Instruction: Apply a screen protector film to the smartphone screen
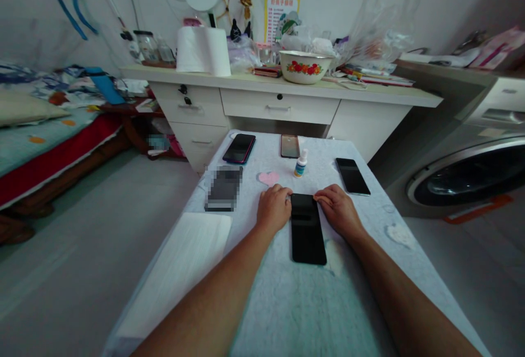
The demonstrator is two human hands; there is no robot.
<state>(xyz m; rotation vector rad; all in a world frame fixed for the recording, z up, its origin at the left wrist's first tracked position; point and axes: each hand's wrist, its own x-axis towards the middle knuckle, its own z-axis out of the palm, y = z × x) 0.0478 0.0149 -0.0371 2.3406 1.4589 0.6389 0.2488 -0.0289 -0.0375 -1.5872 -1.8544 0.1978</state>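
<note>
A black phone (308,228) lies face up on the pale table cloth (287,302) in front of me. My left hand (274,208) rests curled against the phone's upper left corner. My right hand (337,209) is curled at the upper right corner, fingertips pinched on the top edge. Both hands touch the phone's far end. A pink heart-shaped pad (268,177) and a small white bottle with a blue label (301,164) stand just beyond my hands.
Other phones lie on the table: one with a red edge (239,148), one brownish (290,146), one black (352,176), one blurred (223,188). A white sheet (184,269) lies at the left. Beyond are a desk (279,103), a bed (41,138) and a washing machine (471,171).
</note>
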